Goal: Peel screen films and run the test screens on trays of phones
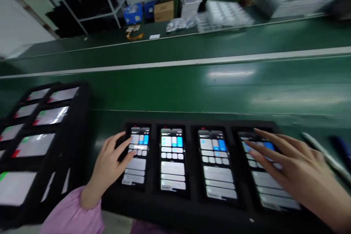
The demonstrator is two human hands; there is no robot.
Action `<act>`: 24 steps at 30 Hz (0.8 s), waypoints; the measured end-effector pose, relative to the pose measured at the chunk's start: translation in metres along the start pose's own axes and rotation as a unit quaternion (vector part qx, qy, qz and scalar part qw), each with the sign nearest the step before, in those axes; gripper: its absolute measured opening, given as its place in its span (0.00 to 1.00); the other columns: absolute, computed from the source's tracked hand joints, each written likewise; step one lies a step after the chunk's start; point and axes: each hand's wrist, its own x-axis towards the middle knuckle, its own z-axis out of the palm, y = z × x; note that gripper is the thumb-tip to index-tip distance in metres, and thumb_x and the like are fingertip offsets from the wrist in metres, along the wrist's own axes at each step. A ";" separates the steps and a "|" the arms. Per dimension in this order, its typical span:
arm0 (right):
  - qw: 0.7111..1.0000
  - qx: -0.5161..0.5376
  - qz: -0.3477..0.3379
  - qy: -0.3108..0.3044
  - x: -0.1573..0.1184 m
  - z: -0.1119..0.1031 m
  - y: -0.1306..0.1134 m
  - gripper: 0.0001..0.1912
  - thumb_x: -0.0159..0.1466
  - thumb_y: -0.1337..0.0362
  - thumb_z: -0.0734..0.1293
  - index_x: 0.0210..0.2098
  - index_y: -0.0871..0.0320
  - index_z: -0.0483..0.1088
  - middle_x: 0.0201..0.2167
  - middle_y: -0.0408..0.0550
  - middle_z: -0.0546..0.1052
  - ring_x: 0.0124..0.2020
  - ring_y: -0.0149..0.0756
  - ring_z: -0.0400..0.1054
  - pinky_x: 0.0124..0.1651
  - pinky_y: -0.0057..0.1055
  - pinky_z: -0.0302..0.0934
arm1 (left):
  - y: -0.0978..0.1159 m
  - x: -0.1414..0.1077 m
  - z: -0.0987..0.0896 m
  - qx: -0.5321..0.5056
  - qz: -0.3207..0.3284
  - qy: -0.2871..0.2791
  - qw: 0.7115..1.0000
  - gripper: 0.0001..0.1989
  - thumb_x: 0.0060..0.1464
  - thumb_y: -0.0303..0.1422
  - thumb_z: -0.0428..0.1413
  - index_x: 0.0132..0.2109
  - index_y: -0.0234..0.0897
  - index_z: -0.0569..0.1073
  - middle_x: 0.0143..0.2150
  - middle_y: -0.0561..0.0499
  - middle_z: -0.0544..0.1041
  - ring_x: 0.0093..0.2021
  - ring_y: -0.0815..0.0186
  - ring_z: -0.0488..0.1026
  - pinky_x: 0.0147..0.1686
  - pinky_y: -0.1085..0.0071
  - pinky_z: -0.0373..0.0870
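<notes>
Several lit smartphones lie face up in the slots of a black foam tray [193, 208]. Over the leftmost smartphone [134, 172], my left hand [111, 159] has its fingers spread, with fingertips at the upper part of the screen. My right hand [293, 164] reaches across the rightmost smartphone [271, 186], fingers stretched out over its upper screen and hiding part of it. Between the hands lie a second smartphone [172, 172] and a third smartphone [218, 175]. Their screens show blue and grey panels. Whether the fingertips press the glass I cannot tell.
Stacked black trays [45, 161] at left hold several pale-faced devices with red and green tabs. A white cable or pen-like thing [326, 153] lies at right, blurred. Beyond the green bench [153, 87] stand a cardboard box [163, 11], blue bins [133, 14] and white trays [227, 12].
</notes>
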 end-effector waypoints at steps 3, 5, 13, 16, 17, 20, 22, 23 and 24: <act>0.997 -0.076 -0.027 0.014 0.026 -0.022 -0.031 0.18 0.77 0.55 0.58 0.50 0.51 0.79 0.60 0.57 0.76 0.54 0.61 0.72 0.45 0.54 0.64 | -0.008 -0.005 0.006 0.015 0.008 -0.008 1.000 0.20 0.70 0.44 0.53 0.63 0.44 0.73 0.64 0.41 0.71 0.60 0.48 0.69 0.51 0.52 0.75; 0.998 -0.041 -0.048 0.004 0.041 -0.025 -0.054 0.17 0.78 0.56 0.59 0.52 0.51 0.78 0.62 0.54 0.75 0.57 0.55 0.71 0.49 0.52 0.65 | -0.013 -0.006 0.007 0.023 0.012 -0.011 1.000 0.21 0.70 0.46 0.51 0.63 0.44 0.73 0.64 0.41 0.70 0.60 0.47 0.69 0.49 0.53 0.76; 0.996 -0.006 -0.078 -0.048 0.055 0.006 -0.084 0.17 0.78 0.55 0.59 0.52 0.51 0.78 0.66 0.55 0.72 0.59 0.54 0.69 0.50 0.51 0.65 | 0.031 0.024 -0.007 0.116 0.104 0.006 0.988 0.20 0.71 0.43 0.51 0.62 0.41 0.75 0.63 0.39 0.74 0.58 0.46 0.72 0.58 0.39 0.68; 0.995 -0.005 -0.090 -0.033 0.054 0.012 -0.078 0.18 0.79 0.57 0.57 0.52 0.51 0.78 0.65 0.56 0.73 0.59 0.55 0.69 0.49 0.51 0.65 | 0.064 0.044 0.000 0.073 0.140 -0.037 0.987 0.19 0.71 0.43 0.51 0.63 0.44 0.73 0.65 0.42 0.74 0.62 0.50 0.71 0.65 0.39 0.61; 0.995 -0.004 -0.092 -0.028 0.054 0.013 -0.077 0.18 0.79 0.57 0.57 0.52 0.52 0.78 0.65 0.56 0.74 0.58 0.54 0.69 0.49 0.51 0.65 | 0.071 0.049 0.004 0.062 0.142 -0.047 0.987 0.19 0.72 0.43 0.50 0.63 0.45 0.74 0.65 0.43 0.74 0.63 0.50 0.70 0.66 0.38 0.59; 0.995 0.002 -0.092 -0.024 0.056 0.014 -0.081 0.17 0.78 0.58 0.58 0.51 0.52 0.78 0.63 0.55 0.75 0.58 0.53 0.70 0.48 0.50 0.66 | 0.078 0.056 0.013 0.054 0.139 -0.053 0.987 0.18 0.72 0.43 0.49 0.61 0.45 0.75 0.64 0.43 0.74 0.63 0.49 0.70 0.67 0.33 0.56; 0.996 0.006 -0.090 -0.028 0.058 0.010 -0.084 0.16 0.78 0.58 0.59 0.50 0.53 0.79 0.63 0.55 0.75 0.57 0.53 0.71 0.49 0.50 0.66 | 0.075 0.056 0.015 0.056 0.144 -0.050 0.987 0.18 0.72 0.43 0.49 0.60 0.45 0.76 0.63 0.43 0.75 0.63 0.49 0.70 0.67 0.32 0.55; 0.996 0.008 -0.089 -0.031 0.057 0.007 -0.083 0.16 0.78 0.58 0.60 0.50 0.52 0.78 0.64 0.54 0.75 0.57 0.53 0.71 0.50 0.51 0.65 | 0.073 0.055 0.015 0.058 0.149 -0.049 0.986 0.17 0.72 0.42 0.49 0.60 0.45 0.76 0.63 0.42 0.76 0.62 0.49 0.70 0.67 0.32 0.54; 0.996 0.011 -0.086 -0.031 0.056 0.002 -0.081 0.16 0.78 0.57 0.60 0.51 0.52 0.78 0.64 0.54 0.74 0.57 0.52 0.71 0.51 0.51 0.65 | 0.070 0.053 0.014 0.060 0.154 -0.045 0.985 0.17 0.72 0.41 0.50 0.60 0.44 0.76 0.62 0.42 0.76 0.62 0.49 0.70 0.67 0.32 0.53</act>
